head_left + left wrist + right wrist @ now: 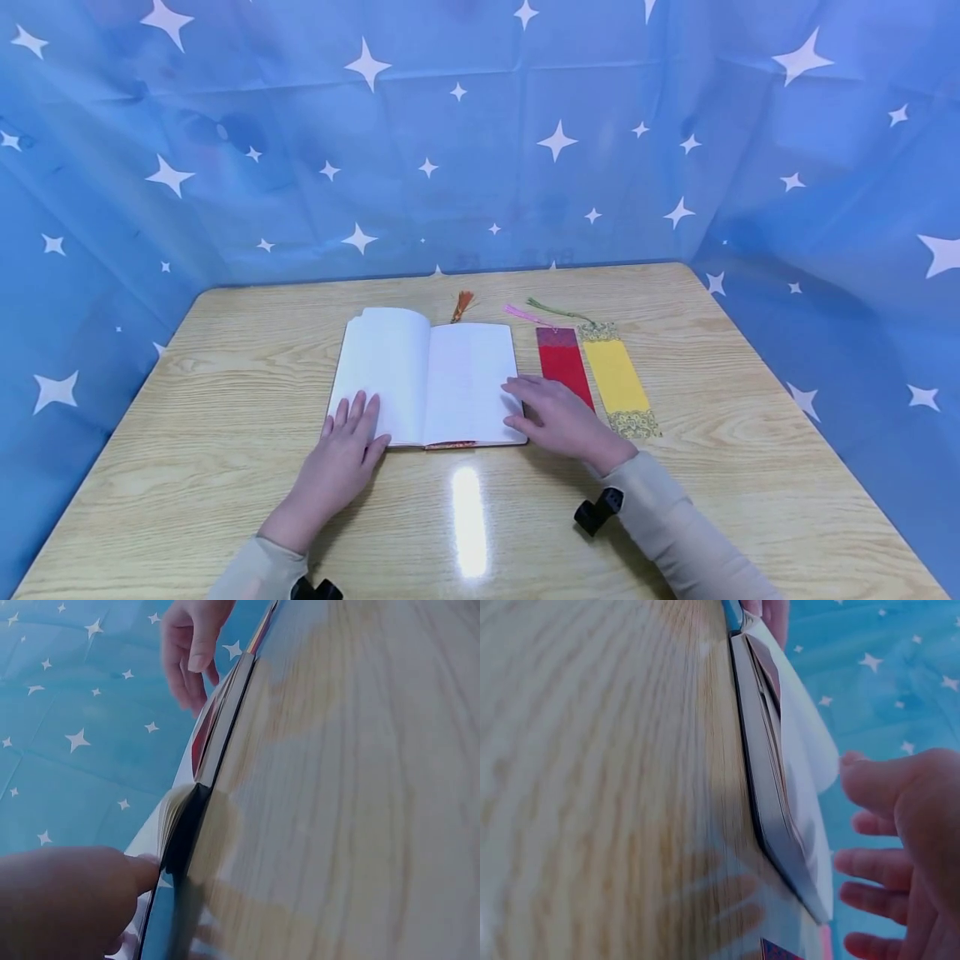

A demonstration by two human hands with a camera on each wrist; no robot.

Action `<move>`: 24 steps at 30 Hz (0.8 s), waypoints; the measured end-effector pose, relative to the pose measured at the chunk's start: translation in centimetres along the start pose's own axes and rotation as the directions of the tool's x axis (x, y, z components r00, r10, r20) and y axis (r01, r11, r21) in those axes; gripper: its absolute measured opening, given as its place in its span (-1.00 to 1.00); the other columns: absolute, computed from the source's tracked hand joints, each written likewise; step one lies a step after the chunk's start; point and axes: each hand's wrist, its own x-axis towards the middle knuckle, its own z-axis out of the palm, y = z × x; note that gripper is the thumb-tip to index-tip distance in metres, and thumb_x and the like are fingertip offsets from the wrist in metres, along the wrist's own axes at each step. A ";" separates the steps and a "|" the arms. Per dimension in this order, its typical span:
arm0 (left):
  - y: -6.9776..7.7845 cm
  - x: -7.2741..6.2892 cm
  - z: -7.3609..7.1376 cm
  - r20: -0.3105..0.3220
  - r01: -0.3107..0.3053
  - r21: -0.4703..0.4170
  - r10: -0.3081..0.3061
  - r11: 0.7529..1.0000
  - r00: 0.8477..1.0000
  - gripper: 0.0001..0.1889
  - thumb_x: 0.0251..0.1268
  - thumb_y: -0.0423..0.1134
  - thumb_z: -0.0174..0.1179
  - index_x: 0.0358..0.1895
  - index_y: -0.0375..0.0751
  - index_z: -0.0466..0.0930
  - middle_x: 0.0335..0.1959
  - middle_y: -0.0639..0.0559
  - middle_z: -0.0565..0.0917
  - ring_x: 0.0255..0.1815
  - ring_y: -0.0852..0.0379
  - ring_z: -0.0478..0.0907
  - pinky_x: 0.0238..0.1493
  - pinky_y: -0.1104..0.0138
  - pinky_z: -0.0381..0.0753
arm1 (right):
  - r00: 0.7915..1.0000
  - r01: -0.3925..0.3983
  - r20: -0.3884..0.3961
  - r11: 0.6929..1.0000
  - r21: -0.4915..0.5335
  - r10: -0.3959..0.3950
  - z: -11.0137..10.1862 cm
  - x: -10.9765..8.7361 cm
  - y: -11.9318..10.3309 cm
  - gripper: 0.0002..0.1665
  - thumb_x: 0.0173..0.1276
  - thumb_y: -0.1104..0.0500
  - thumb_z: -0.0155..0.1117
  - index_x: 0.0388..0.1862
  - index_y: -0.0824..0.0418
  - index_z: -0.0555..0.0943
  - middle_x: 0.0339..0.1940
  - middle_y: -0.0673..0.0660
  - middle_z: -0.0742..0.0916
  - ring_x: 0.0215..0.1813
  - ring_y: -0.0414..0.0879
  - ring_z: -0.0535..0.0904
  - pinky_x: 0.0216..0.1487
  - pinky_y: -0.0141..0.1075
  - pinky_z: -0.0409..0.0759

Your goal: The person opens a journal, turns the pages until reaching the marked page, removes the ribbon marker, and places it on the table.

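A notebook (471, 379) lies open on the table with blank white pages up. My left hand (341, 454) rests on its left page, fingers straight near the lower edge. Over the notebook's right edge is my right hand (558, 417), its fingers loosely extended and holding nothing; in the right wrist view its fingertips appear just off the pages (802, 742). Between the leaves sits a bookmark: its orange tassel (462, 306) sticks out at the top and a reddish patterned end (450, 445) shows at the bottom. Most of that bookmark is hidden under a page.
Right of the notebook lie a red bookmark (566, 367) with a pink tassel, partly behind my right hand, and a yellow bookmark (618, 375) with a green tassel. The wooden table (225, 400) is backed by a blue star-patterned cloth (465, 200).
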 end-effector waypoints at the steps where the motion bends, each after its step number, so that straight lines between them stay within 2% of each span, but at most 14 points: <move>1: -0.1 0.0 0.0 0.007 0.004 -0.006 -0.004 1.000 1.000 -0.40 0.41 -0.08 0.00 0.38 -0.36 0.16 0.36 -0.38 0.14 0.35 -0.38 0.03 0.24 -0.22 0.07 | 1.000 0.000 0.010 1.000 -0.001 0.000 0.0 0.0 0.0 -0.34 0.25 -0.10 0.25 0.29 0.09 0.42 0.28 0.11 0.49 0.30 0.06 0.34 0.25 0.00 0.32; 8: -0.5 -0.2 0.3 0.031 0.006 -0.025 -0.006 1.000 1.000 -0.38 0.40 0.01 -0.01 0.39 -0.25 0.17 0.36 -0.31 0.18 0.36 -0.31 0.07 0.24 -0.19 0.11 | 0.997 0.013 0.079 1.000 -0.022 -0.011 -0.2 0.0 0.1 -0.26 0.18 -0.08 0.33 0.33 0.08 0.38 0.34 0.12 0.42 0.35 0.07 0.28 0.28 -0.01 0.27; 16: -0.7 -0.3 0.6 0.065 0.011 0.030 -0.013 0.999 0.998 -0.36 0.39 0.06 -0.03 0.40 -0.23 0.17 0.36 -0.27 0.18 0.36 -0.28 0.08 0.26 -0.17 0.09 | 0.991 0.033 0.129 0.999 -0.036 -0.029 -0.2 0.0 0.3 -0.22 0.16 -0.08 0.35 0.33 0.11 0.38 0.35 0.15 0.40 0.38 0.11 0.22 0.31 0.03 0.21; 24: -0.5 -0.2 0.4 0.050 0.003 0.023 -0.005 1.000 0.999 -0.36 0.38 0.05 0.00 0.38 -0.27 0.20 0.34 -0.30 0.21 0.35 -0.28 0.09 0.25 -0.18 0.12 | 0.986 0.027 0.164 1.000 -0.004 -0.026 -0.2 0.1 0.5 -0.18 0.14 -0.11 0.36 0.35 0.13 0.37 0.37 0.13 0.38 0.41 0.13 0.15 0.33 0.05 0.16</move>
